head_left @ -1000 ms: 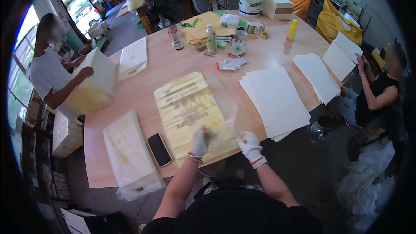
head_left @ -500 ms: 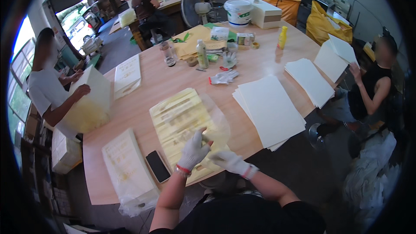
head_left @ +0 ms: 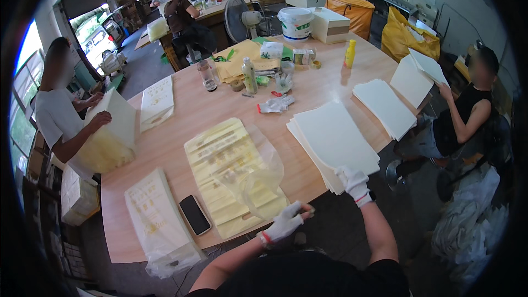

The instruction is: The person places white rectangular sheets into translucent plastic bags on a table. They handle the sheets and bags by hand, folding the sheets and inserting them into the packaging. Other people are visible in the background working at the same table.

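The table (head_left: 154, 159) is smooth, pale wood-grained board. Near its front edge lies a long pile of thin yellow bags (head_left: 217, 170), printed, creased crosswise, with a slot at the near end; translucent, crumpled film (head_left: 261, 184) sprawls over its right side. Just right of that, stiff, flat white sheets (head_left: 330, 137) sit in a slightly fanned rectangular stack. Both hands wear white cloth gloves with red cuffs.

Half a second ago both hands were over the yellow bags; now the right hand (head_left: 352, 182) is at the near corner of the white sheets, though whether its fingers pinch them I cannot tell. The left hand (head_left: 289, 220) has dropped to the table's front edge, fingers loosely bent, thumb apart, nothing visible in them. The film bunches higher.

Counted: two stacks of white sheets, two printed white packs (head_left: 159, 214), one black phone (head_left: 195, 215).
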A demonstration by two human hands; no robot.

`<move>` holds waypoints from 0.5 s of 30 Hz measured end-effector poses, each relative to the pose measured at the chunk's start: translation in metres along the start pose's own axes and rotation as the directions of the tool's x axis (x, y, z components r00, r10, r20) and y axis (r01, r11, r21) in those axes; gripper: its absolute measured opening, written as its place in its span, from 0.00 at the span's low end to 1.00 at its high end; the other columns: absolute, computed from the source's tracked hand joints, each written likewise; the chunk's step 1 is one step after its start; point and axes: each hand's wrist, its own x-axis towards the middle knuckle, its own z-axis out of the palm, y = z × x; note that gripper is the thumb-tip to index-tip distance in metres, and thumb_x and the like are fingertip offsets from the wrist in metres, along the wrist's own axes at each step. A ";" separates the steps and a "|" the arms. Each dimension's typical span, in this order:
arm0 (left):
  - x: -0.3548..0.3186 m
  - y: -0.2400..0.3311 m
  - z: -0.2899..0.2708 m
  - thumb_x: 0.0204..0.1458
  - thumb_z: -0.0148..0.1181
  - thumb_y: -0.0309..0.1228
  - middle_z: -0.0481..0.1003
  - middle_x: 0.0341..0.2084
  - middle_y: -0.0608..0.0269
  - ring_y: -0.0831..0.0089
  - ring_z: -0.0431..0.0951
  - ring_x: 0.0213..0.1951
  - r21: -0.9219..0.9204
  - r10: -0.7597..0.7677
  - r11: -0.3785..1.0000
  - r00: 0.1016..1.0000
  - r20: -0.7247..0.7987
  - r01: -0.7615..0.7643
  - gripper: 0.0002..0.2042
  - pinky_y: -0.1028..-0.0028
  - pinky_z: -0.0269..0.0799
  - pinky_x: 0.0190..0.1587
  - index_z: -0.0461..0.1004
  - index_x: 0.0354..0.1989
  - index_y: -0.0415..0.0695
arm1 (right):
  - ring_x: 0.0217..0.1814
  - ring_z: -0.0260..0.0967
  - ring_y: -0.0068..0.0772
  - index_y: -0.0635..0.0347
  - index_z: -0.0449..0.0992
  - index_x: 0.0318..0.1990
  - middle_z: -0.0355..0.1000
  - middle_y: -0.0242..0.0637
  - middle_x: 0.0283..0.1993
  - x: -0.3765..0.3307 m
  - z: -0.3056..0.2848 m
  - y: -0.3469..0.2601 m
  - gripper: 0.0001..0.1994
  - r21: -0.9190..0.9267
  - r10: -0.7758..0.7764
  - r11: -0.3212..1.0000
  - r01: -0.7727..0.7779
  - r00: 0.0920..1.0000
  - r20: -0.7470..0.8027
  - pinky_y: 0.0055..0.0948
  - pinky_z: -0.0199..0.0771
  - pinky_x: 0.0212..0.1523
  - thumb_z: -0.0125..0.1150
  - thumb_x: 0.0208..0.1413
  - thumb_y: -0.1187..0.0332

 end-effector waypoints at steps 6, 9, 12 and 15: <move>0.030 -0.073 -0.001 0.50 0.47 0.28 0.69 0.45 0.60 0.73 0.70 0.44 -0.543 -0.499 0.672 0.850 0.170 0.503 0.18 0.73 0.68 0.46 0.63 0.51 0.42 | 0.42 0.67 0.45 0.51 0.74 0.34 0.69 0.42 0.36 -0.059 -0.038 -0.118 0.09 0.283 -0.496 0.857 0.431 0.838 0.227 0.40 0.66 0.44 0.52 0.52 0.59; 0.000 -0.060 -0.020 0.47 0.47 0.24 0.68 0.45 0.60 0.71 0.70 0.44 -0.321 -0.422 0.818 0.878 0.228 0.477 0.21 0.71 0.68 0.46 0.60 0.53 0.40 | 0.43 0.68 0.37 0.56 0.70 0.46 0.68 0.40 0.45 -0.101 -0.002 -0.034 0.15 0.877 0.106 0.428 -0.219 0.976 0.193 0.34 0.66 0.47 0.51 0.54 0.61; -0.013 -0.065 -0.003 0.44 0.50 0.32 0.72 0.40 0.58 0.67 0.73 0.41 0.194 -0.225 0.959 0.971 0.086 0.205 0.21 0.63 0.68 0.42 0.63 0.51 0.46 | 0.44 0.68 0.28 0.60 0.64 0.53 0.65 0.35 0.51 -0.139 0.050 0.023 0.20 0.626 0.409 0.652 -0.428 0.894 0.185 0.29 0.67 0.47 0.50 0.56 0.60; -0.030 -0.052 0.034 0.43 0.48 0.31 0.73 0.35 0.57 0.66 0.73 0.40 0.468 0.174 0.877 0.981 -0.090 -0.112 0.21 0.67 0.65 0.45 0.65 0.50 0.46 | 0.44 0.65 0.26 0.62 0.64 0.55 0.65 0.35 0.50 -0.122 0.063 -0.023 0.20 0.890 0.733 0.357 -0.284 0.676 -0.078 0.23 0.65 0.43 0.54 0.55 0.66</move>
